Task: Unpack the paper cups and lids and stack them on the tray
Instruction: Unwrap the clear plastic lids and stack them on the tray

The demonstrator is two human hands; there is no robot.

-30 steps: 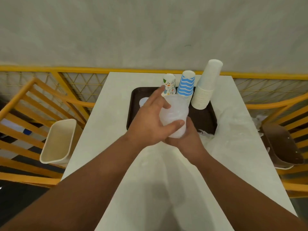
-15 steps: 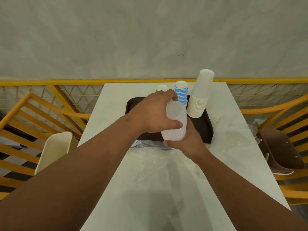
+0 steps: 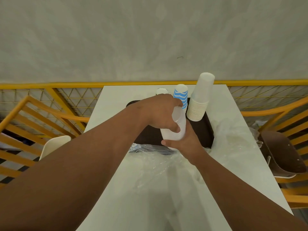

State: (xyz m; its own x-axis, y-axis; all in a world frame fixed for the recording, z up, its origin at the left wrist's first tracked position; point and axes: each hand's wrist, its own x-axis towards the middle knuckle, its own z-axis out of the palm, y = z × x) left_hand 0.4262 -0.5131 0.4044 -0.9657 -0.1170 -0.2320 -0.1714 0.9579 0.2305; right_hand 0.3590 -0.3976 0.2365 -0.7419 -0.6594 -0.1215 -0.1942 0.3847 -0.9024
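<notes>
Head view looks down at two hands over a white desk (image 3: 233,164). Both hands hold one stack of clear lids (image 3: 177,125), just above the near edge of the brown tray (image 3: 209,135). Left hand (image 3: 160,112) wraps around the top of the stack with curled fingers. Right hand (image 3: 183,142) cups the bottom with curled fingers. Behind the lids on the tray stand a blue striped cup stack (image 3: 180,95) and a tall white cup stack (image 3: 200,100), which leans a little. Crinkly plastic wrap (image 3: 155,157) lies on the desk near the tray. I think the lids should go down slowly and straight, on a bare part of the tray, away from the leaning cups, so nothing tips.
</notes>
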